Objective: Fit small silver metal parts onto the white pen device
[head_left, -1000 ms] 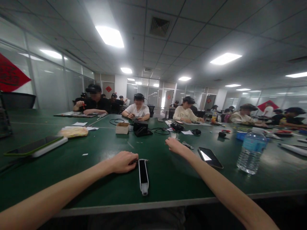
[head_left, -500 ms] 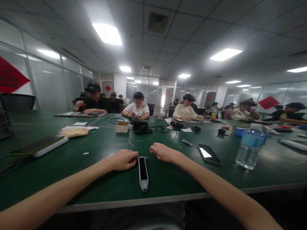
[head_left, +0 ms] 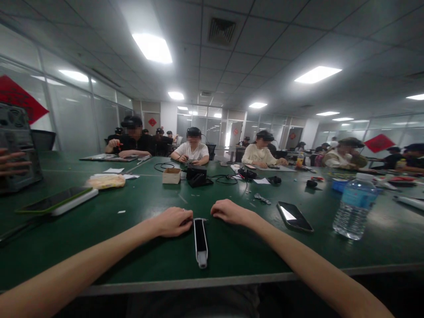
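Observation:
My left hand (head_left: 174, 221) rests on the green table (head_left: 142, 260), fingers loosely curled together with nothing seen in them. Its fingertips are right beside the upper end of a slim white pen-like device with a long black face (head_left: 200, 238); whether they touch it I cannot tell. The device lies lengthwise, its narrow pale tip towards me. Across a small gap on the right, my right hand (head_left: 232, 213) also lies on the table with its fingers curled under, apart from the device. No object shows in it.
A phone (head_left: 294, 216) and a water bottle (head_left: 355, 207) stand to the right. Ahead are a small cardboard box (head_left: 171, 176) and black cables. A green-edged tablet (head_left: 54, 199) lies left, near a computer case (head_left: 20, 145) with another person's hand (head_left: 13, 162). Co-workers sit opposite.
My view has turned slightly left, so everything sits a little further right. Another person's hand now shows by the computer case. My own hands and the device keep their places.

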Action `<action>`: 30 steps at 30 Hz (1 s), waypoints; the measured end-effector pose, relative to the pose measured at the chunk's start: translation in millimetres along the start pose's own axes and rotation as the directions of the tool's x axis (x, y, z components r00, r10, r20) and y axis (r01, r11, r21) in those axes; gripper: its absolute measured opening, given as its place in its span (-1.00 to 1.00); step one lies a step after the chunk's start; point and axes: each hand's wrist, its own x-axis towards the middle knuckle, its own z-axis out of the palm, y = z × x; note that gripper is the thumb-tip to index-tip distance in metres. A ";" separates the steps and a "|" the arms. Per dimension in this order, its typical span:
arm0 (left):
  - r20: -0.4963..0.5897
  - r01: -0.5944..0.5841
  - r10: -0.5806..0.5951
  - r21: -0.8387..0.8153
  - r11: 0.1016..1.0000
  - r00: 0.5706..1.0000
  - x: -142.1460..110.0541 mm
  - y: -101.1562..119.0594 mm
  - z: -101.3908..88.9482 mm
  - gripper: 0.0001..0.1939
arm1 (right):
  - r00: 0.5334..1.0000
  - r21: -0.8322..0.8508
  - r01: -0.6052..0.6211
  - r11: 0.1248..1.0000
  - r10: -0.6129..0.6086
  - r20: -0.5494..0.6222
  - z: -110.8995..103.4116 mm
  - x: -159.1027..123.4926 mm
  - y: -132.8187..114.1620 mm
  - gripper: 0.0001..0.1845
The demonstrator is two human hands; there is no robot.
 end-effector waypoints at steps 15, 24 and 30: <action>0.012 0.010 -0.011 0.021 1.000 1.000 3.1 -0.5 1.5 -0.78 | 0.998 0.116 -0.068 0.991 0.068 0.011 -0.5 -5.2 -1.8 -0.83; 0.006 -0.004 0.004 -0.020 1.000 1.000 4.0 -4.5 5.5 -0.81 | 0.998 0.318 -0.057 0.946 0.054 0.019 1.1 -5.3 -21.4 -0.80; 0.008 -0.008 0.008 -0.021 1.000 1.000 3.6 -5.9 6.5 -0.80 | 0.996 0.376 -0.084 0.923 0.073 0.044 -4.1 -6.8 -22.1 -0.81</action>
